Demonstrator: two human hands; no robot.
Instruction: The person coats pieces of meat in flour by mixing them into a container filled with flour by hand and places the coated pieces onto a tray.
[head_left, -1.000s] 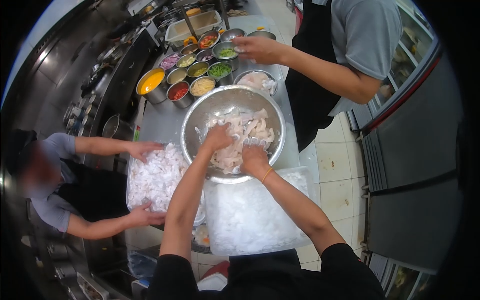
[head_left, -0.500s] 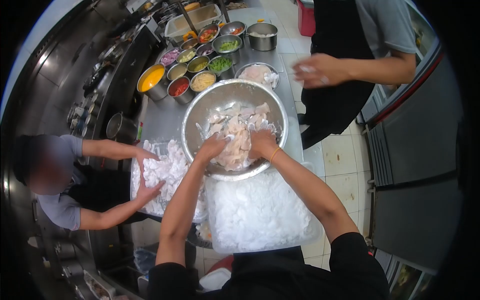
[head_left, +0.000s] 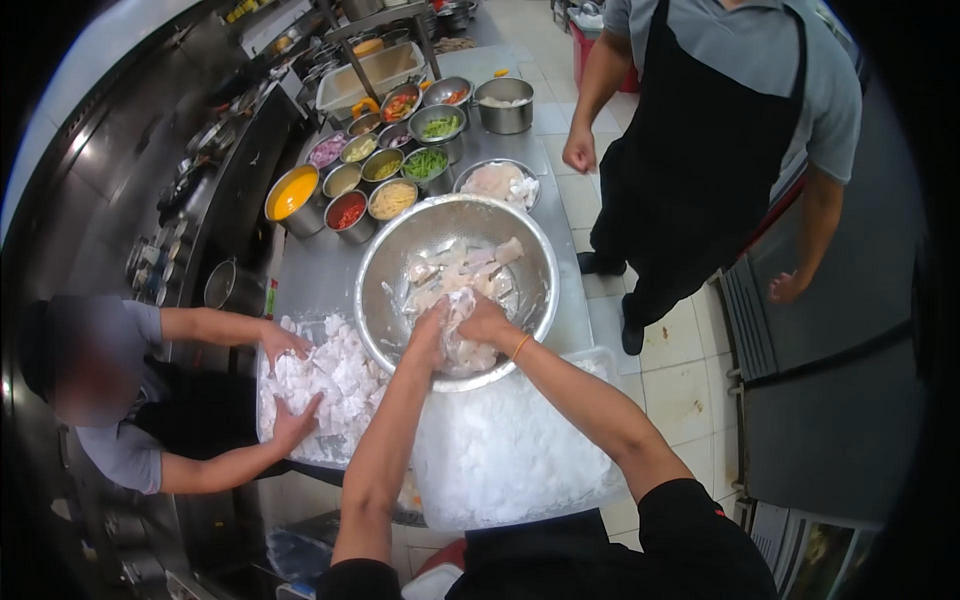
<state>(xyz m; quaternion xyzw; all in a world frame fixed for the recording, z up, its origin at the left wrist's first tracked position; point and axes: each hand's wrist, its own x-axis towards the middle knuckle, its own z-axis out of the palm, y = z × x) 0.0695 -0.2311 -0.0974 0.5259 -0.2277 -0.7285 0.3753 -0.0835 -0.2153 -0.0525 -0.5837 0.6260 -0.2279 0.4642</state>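
Note:
A large steel mixing bowl point(head_left: 535, 300) stands on the table in front of me, with pale raw chicken pieces point(head_left: 470, 265) inside it. My left hand point(head_left: 430, 332) and my right hand point(head_left: 487, 322) are close together at the near side of the bowl, curled around a wet clump of these pieces between them. The fingertips are partly hidden by the meat. Just below the bowl, under my forearms, sits a clear tub of white flour point(head_left: 510, 450).
At left, a co-worker's hands point(head_left: 292, 415) are in a tray of flour-coated pieces point(head_left: 335, 375). Another person in a black apron point(head_left: 700, 150) stands at right. Beyond the bowl are a plate of raw meat point(head_left: 497, 183), several small vegetable bowls point(head_left: 428, 163) and a pot of orange liquid point(head_left: 295, 195).
My hands have come together and gathered chicken toward the bowl's near side. The person at right has lowered the raised hand and faces the table more. The view has shifted slightly.

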